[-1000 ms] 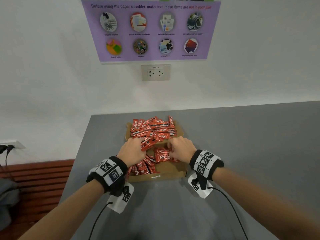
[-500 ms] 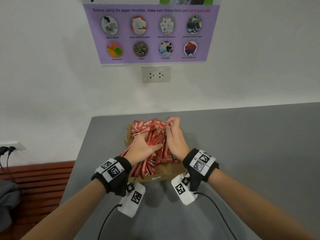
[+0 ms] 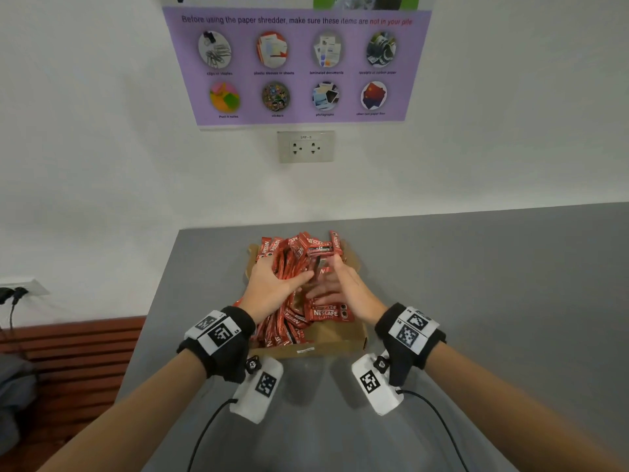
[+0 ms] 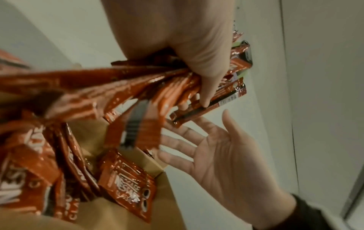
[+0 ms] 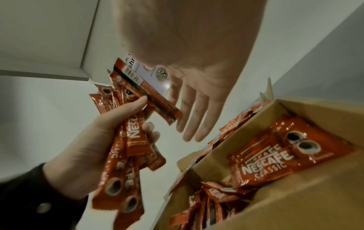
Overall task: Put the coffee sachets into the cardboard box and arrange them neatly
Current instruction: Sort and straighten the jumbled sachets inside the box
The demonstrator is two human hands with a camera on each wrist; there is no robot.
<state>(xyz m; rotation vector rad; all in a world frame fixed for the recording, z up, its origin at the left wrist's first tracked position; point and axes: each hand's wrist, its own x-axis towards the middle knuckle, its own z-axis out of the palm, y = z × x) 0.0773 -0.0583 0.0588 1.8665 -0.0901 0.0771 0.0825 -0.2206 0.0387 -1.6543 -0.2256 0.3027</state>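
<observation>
A shallow cardboard box [image 3: 328, 339] sits on the grey table, heaped with red Nescafe sachets [image 3: 308, 245] at its far end. My left hand [image 3: 272, 288] grips a thick bundle of sachets [image 3: 288, 267] held above the box; the thumb [image 4: 206, 93] clamps across it. My right hand [image 3: 343, 288] is beside the bundle on the right with its fingers [image 5: 194, 118] straight and spread, palm toward the sachets, holding nothing. A flat stack of sachets [image 5: 275, 155] lies in the box's near right part, and more stand on edge at its near left [image 3: 279, 330].
The grey table [image 3: 476, 301] runs wide to the right and toward me; its left edge [image 3: 149, 318] is close to the box. A white wall with a socket [image 3: 305, 147] and a purple poster [image 3: 299, 63] stands right behind the box. A wooden bench [image 3: 75, 352] is lower left.
Both hands went from pressing down in the box to lifting a bundle of sachets. The right hand has since let go and opened flat beside the bundle that the left hand keeps.
</observation>
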